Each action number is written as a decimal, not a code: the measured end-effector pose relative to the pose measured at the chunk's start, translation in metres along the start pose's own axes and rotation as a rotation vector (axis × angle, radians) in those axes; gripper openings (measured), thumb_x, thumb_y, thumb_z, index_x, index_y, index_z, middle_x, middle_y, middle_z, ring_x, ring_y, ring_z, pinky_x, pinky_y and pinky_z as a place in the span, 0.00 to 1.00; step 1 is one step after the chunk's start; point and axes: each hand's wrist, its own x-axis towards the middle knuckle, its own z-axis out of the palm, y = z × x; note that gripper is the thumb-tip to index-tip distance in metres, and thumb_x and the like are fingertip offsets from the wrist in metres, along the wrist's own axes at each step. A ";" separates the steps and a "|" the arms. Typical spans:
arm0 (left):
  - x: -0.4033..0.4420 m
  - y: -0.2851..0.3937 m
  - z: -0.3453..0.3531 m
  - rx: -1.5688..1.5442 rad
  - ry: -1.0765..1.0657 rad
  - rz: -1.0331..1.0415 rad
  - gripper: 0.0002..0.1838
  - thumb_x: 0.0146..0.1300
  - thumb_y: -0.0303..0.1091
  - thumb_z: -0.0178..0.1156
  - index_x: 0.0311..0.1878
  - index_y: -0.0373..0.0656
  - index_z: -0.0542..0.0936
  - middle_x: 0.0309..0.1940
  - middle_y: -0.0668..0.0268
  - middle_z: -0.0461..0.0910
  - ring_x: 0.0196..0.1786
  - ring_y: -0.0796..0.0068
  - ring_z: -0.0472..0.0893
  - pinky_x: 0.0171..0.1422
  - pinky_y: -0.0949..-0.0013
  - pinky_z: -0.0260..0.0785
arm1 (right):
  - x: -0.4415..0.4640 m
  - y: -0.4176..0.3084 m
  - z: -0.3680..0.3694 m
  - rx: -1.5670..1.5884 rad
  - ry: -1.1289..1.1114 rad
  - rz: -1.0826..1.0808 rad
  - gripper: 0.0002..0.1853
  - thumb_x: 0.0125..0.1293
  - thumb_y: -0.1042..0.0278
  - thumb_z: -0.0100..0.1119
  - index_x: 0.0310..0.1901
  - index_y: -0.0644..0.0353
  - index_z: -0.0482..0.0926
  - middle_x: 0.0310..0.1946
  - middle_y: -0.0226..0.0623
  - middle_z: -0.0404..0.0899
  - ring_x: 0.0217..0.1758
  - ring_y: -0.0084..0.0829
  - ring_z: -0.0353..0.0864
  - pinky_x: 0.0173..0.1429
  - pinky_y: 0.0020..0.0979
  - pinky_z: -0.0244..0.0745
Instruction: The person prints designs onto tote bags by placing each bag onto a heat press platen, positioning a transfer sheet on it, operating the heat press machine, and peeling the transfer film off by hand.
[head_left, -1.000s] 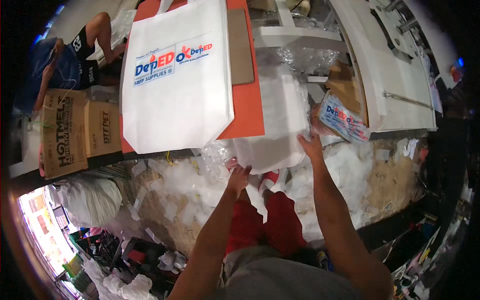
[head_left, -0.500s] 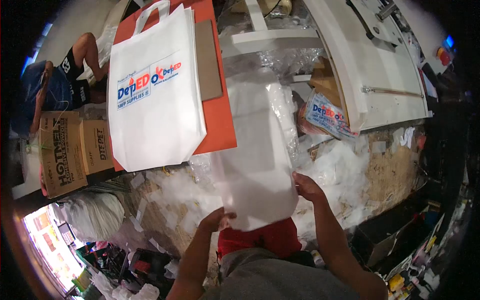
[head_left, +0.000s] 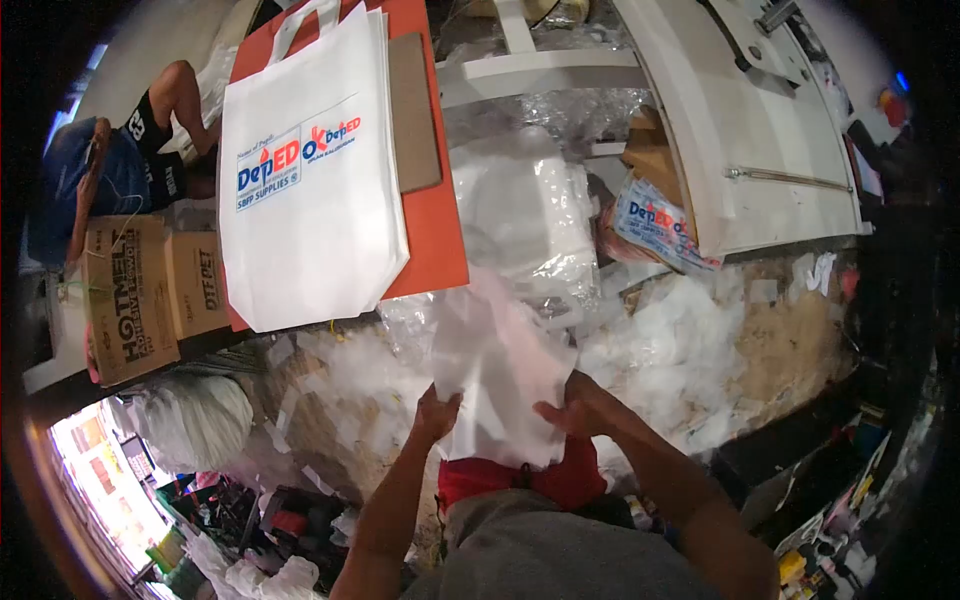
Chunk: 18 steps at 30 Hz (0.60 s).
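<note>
Just in front of my body, a plain white cloth bag hangs bent between both hands, its surface rippled. My left hand is closed on its left edge, thumb on top. On the right edge my right hand grips it, thumb lying over the near face. Ahead to the left, white tote bags printed with "DepED" and "OK" lie stacked on an orange-red board. A brown flat board sticks out from beneath the stack.
A white machine stands at the far right. Clear plastic packaging lies ahead of the bag, beside a printed package. Cardboard boxes stand at left near a seated person. White scraps cover the floor.
The white bag, stretched out flat before, is now bent and drawn closer to my body. My right hand has moved left and slightly down; my left hand shifted slightly up.
</note>
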 end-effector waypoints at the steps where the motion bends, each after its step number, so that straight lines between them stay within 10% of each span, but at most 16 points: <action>1: 0.000 0.003 0.008 0.032 0.030 0.023 0.19 0.65 0.32 0.62 0.57 0.35 0.77 0.48 0.51 0.85 0.52 0.57 0.84 0.57 0.60 0.75 | -0.011 -0.014 -0.012 0.185 -0.112 0.065 0.35 0.63 0.56 0.65 0.68 0.65 0.66 0.67 0.54 0.69 0.70 0.43 0.70 0.74 0.41 0.64; 3: -0.005 0.021 0.015 0.086 -0.035 0.085 0.18 0.67 0.31 0.59 0.58 0.34 0.75 0.47 0.49 0.83 0.50 0.54 0.84 0.56 0.58 0.75 | -0.007 0.069 -0.008 0.516 -0.134 0.053 0.44 0.67 0.40 0.60 0.74 0.63 0.57 0.69 0.52 0.67 0.70 0.45 0.70 0.74 0.41 0.63; 4: -0.007 0.027 0.018 0.143 -0.089 0.144 0.17 0.69 0.30 0.57 0.58 0.34 0.74 0.45 0.47 0.82 0.48 0.52 0.84 0.56 0.57 0.75 | -0.006 0.041 -0.032 1.465 -0.099 0.176 0.48 0.67 0.26 0.47 0.75 0.59 0.56 0.69 0.47 0.69 0.69 0.41 0.71 0.74 0.42 0.62; 8: -0.020 0.037 0.025 0.316 -0.038 0.422 0.13 0.68 0.25 0.53 0.55 0.35 0.75 0.45 0.44 0.80 0.50 0.40 0.80 0.55 0.50 0.74 | 0.006 0.076 -0.059 1.519 -0.333 0.218 0.54 0.64 0.17 0.37 0.72 0.64 0.61 0.68 0.44 0.70 0.67 0.36 0.73 0.72 0.41 0.64; 12: -0.034 0.034 0.008 0.419 -0.082 0.696 0.18 0.66 0.26 0.57 0.57 0.32 0.72 0.41 0.42 0.79 0.46 0.37 0.79 0.52 0.48 0.75 | -0.004 0.079 -0.045 1.050 -0.196 0.468 0.41 0.70 0.29 0.47 0.64 0.63 0.72 0.57 0.40 0.79 0.58 0.31 0.78 0.64 0.36 0.71; 13: -0.038 0.024 0.008 0.190 -0.135 0.554 0.18 0.66 0.27 0.56 0.58 0.33 0.71 0.41 0.42 0.79 0.46 0.36 0.79 0.52 0.47 0.74 | -0.009 0.088 -0.039 0.636 -0.228 0.525 0.34 0.72 0.35 0.50 0.61 0.61 0.76 0.52 0.37 0.82 0.52 0.28 0.81 0.58 0.35 0.75; 18: -0.030 0.024 -0.015 0.237 0.004 -0.093 0.19 0.67 0.33 0.55 0.59 0.36 0.70 0.42 0.42 0.82 0.52 0.37 0.80 0.53 0.46 0.74 | -0.016 0.024 -0.086 0.884 0.107 -0.127 0.22 0.61 0.61 0.69 0.53 0.63 0.76 0.43 0.36 0.81 0.44 0.30 0.83 0.50 0.29 0.79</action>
